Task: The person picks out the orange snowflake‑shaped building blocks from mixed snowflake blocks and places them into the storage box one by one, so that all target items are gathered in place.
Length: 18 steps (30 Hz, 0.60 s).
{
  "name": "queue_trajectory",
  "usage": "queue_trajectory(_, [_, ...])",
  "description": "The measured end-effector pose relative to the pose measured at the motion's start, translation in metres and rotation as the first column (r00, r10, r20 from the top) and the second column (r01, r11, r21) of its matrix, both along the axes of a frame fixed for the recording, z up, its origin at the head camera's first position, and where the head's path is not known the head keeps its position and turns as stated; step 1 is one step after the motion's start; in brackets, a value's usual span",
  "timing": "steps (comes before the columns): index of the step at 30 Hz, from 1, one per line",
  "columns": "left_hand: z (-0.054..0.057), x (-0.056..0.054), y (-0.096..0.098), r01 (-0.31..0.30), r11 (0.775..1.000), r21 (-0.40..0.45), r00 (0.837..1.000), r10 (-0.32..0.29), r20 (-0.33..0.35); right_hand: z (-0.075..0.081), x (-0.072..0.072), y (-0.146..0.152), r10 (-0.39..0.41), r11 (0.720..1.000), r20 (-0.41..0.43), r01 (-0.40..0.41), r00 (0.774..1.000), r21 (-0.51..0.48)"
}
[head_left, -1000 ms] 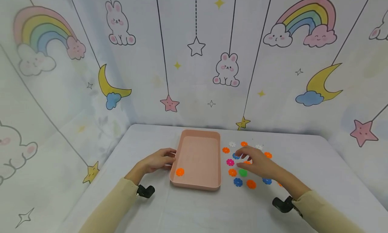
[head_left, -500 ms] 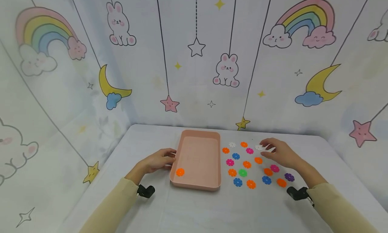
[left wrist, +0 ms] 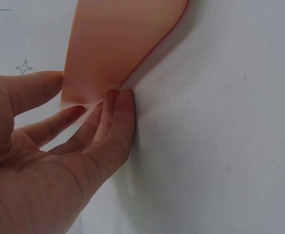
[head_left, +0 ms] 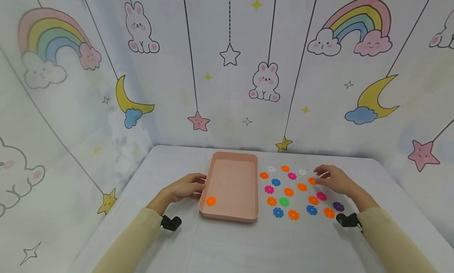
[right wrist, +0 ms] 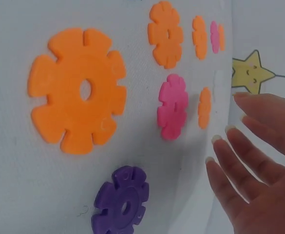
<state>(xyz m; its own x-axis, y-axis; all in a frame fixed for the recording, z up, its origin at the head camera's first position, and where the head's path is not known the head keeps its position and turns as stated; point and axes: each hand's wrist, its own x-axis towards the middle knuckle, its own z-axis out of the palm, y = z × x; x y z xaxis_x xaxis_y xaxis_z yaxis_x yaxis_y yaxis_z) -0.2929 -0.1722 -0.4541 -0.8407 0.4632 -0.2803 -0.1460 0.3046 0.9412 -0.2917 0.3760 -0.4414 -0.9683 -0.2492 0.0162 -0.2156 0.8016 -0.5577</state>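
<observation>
Soft diffuse light — faint shadows — wrist views dimmer

A white table (head_left: 227, 245) bears tray (head_left: 234, 178) and discs (head_left: 284, 202).

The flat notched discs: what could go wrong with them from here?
The right hand might knock the white disc or the orange disc by its thumb, as both lie close.

The discs lie flat on the cloth, so pinching one may be fiddly.

The left hand touches the pink tray; a push could shift the lone orange disc inside it.
</observation>
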Motion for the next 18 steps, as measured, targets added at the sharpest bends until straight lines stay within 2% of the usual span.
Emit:
queue_trajectory(6, [0.000, -0.001, -0.001, 0.002, 1.000, 0.000, 1.000, -0.002, 0.002, -0.005, -0.003, 0.007, -0.048, 0.999, 0.091, 0.047, 0.995, 0.010])
queue_trajectory(18, [-0.001, -0.002, 0.002, -0.020, 1.000, -0.015, 1.000, 0.020, 0.019, -0.012, -0.009, 0.009, -0.097, 0.995, 0.159, 0.097, 0.982, 0.006])
